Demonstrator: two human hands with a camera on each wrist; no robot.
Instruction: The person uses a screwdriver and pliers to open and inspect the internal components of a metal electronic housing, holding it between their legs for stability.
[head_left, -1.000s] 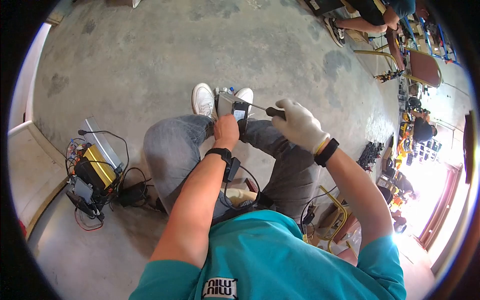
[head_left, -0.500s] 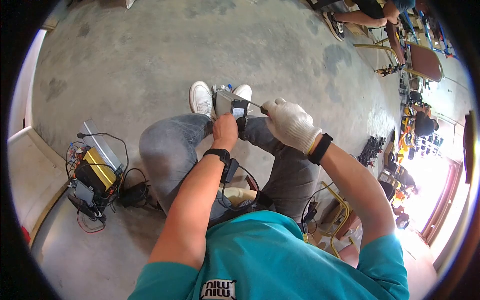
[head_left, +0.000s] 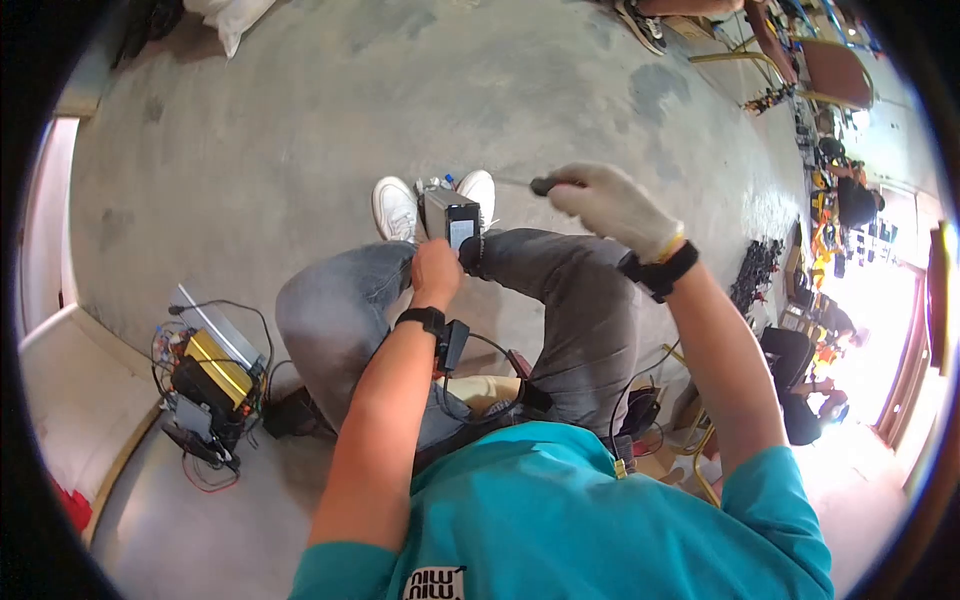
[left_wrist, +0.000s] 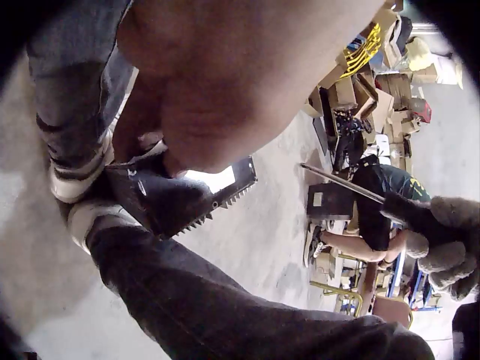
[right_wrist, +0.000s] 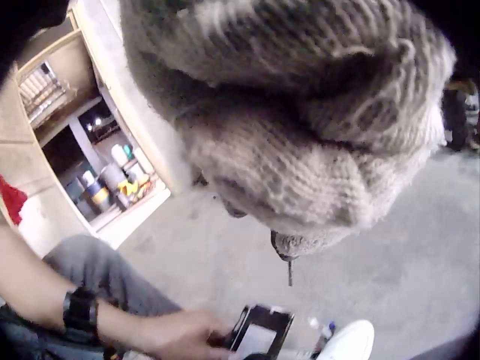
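A finned metal box (head_left: 437,208) with a black end face and a white label stands between the person's white shoes. The bare left hand (head_left: 436,272) grips its near end; in the left wrist view the fingers curl over the edge of the black end face (left_wrist: 180,202). The right hand (head_left: 615,208), in a knitted white glove, holds a screwdriver (left_wrist: 411,215) by its black handle. Its shaft points toward the box, with the tip apart from it. The right wrist view shows mostly the curled glove (right_wrist: 300,150), with a bit of the shaft below.
At the left on the floor lie a gold-coloured box (head_left: 218,368) and other electronics with tangled cables. A pale panel (head_left: 90,390) stands beside them. A brown chair (head_left: 838,75), people and piled goods line the right side. A cable runs near the left wrist.
The right hand has drawn back and up from the box, taking the screwdriver's tip off the box's end. The left hand keeps its grip on the box. The head view has shifted slightly.
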